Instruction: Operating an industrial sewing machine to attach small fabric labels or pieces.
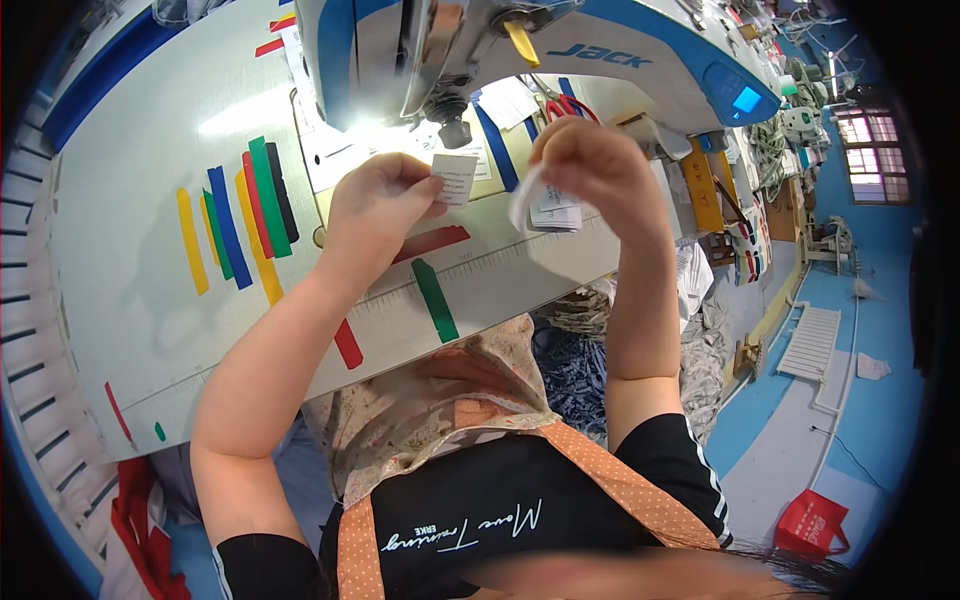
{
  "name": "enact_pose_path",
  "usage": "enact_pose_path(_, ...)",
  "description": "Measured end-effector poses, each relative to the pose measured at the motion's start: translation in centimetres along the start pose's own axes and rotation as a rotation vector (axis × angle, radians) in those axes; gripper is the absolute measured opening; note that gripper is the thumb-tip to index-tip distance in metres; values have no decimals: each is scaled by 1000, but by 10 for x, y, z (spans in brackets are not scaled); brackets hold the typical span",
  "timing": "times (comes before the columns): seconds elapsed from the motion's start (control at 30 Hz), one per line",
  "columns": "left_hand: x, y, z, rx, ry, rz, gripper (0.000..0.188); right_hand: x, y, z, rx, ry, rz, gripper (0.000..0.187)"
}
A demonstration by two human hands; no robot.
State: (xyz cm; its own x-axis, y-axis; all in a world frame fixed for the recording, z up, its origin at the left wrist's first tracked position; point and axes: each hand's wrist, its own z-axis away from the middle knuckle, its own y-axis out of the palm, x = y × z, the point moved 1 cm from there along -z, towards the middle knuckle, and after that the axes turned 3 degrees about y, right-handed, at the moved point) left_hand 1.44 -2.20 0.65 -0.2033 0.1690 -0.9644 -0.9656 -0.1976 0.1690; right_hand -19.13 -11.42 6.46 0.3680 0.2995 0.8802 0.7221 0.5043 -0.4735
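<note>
My left hand (385, 200) pinches a small white printed label (453, 180) between thumb and fingers, just in front of the sewing machine's needle area. To its right, my right hand (590, 165) is closed on a white slip (524, 202), partly blurred, that looks like another label. Just below that hand, a small stack of printed labels (556, 217) lies on the machine table (130, 260). Red-handled scissors (567, 106) rest behind my right hand and are partly covered by it. The white and blue sewing machine (640, 50) stands over the work, its lamp lit.
Coloured tape strips (265, 200) are stuck on the table left of my left arm, with a green strip (435, 300) near the front edge. A paper slip (507, 102) lies beside the machine head. Bundled grey fabric (705, 350) sits at right; a red bag (812, 522) is on the floor.
</note>
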Motion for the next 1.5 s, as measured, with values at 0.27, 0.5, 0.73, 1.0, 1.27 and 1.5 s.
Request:
enact_pose_path(0.27, 1, -1, 1, 24, 38, -185, 20, 6, 47, -4, 18, -125, 172, 8)
enact_pose_path(0.5, -5, 0, 4, 83, 8, -225, 22, 9, 52, -4, 16, -47, 238, 7)
enact_pose_path(0.73, -6, -1, 5, 104, 19, -250, 25, 7, 54, -1, 0, -48, 228, 7)
enact_pose_path(1.0, -12, 3, 10, 91, -70, -221, 17, -1, 56, 2, -27, 1, 138, 7)
enact_pose_path(1.27, -7, 2, 9, 68, 11, -197, 17, -9, 60, 4, -57, 109, -3, 6)
enact_pose_path(1.5, -7, 3, 9, 65, 39, -236, 16, -7, 63, 8, -70, 184, -264, 6)
